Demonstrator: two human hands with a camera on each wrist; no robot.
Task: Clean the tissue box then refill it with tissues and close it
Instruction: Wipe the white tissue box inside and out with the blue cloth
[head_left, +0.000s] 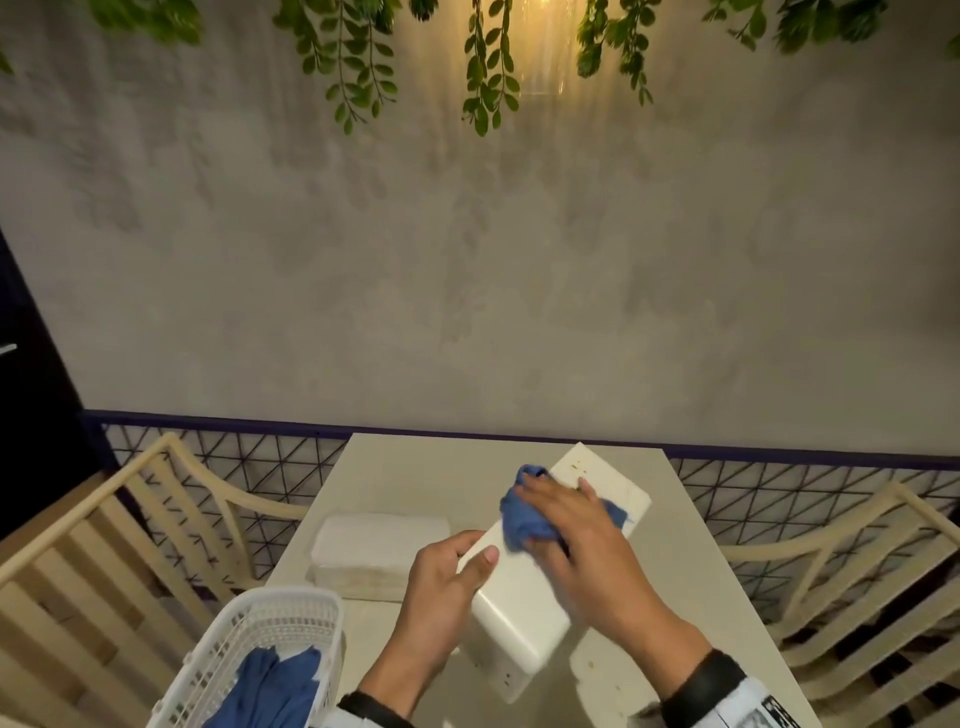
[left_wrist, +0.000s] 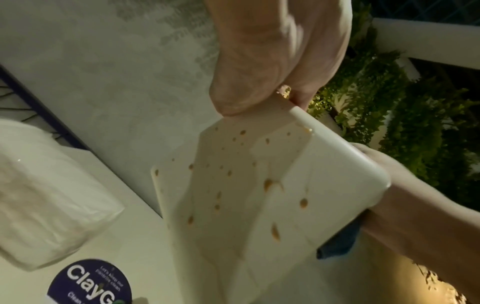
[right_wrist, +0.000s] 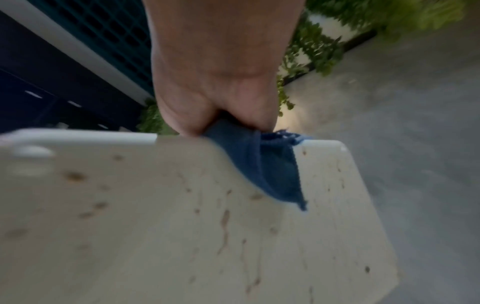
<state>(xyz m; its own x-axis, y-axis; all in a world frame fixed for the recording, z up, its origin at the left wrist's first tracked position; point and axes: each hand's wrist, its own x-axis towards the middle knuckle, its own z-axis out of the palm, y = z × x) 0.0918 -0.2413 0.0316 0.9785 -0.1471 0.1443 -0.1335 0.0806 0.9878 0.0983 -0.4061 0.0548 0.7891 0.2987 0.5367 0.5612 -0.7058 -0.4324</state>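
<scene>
Tissue box (head_left: 511, 618), white plastic, held tilted above the table (head_left: 415, 467) at centre, long axis running from 7 to 1 o'clock. Left hand (head_left: 441, 587) grips its near-left edge, thumb on top, fingers curled under. Right hand (head_left: 582, 540) presses a bunched blue cloth (head_left: 524, 519) onto the box's upper face, fingers spread over the cloth, thumb pinching it. Brown spots and drip streaks show on the box in both wrist views (left_wrist: 267, 185) (right_wrist: 223, 222).

Wrapped tissue pack (head_left: 379, 551) lies on the table at 9 o'clock of the box, apart from it. White slotted basket (head_left: 291, 618) at 7 o'clock, more blue cloth (head_left: 275, 686) inside. Round dark sticker (left_wrist: 91, 281) on the table by the pack.
</scene>
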